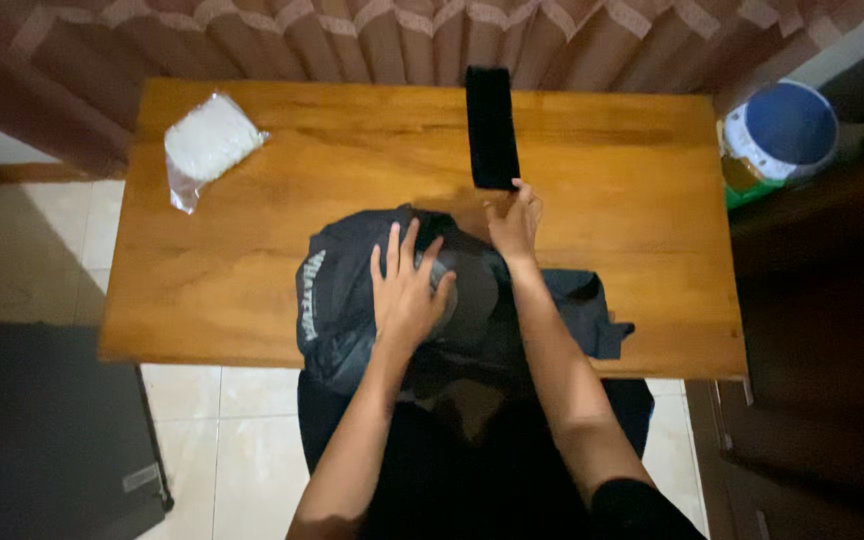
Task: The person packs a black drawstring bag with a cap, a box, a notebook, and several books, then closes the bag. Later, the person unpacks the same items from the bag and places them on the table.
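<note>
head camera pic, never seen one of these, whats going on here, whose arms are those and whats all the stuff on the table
There is one picture, taken by a camera worn on a person's head and looking straight down, so the two bare arms coming up from the bottom edge are that person's own. No machine is involved.

They stand at a wooden table. The left hand lies flat, fingers spread, on a dark backpack at the table's near edge. The right hand reaches past the bag and its fingertips touch the near end of a long black rectangular case; whether it grips it cannot be told.

At the far left corner lies a clear plastic bag of white material. Beside the table, on the right, stands a blue-lidded container.
</note>
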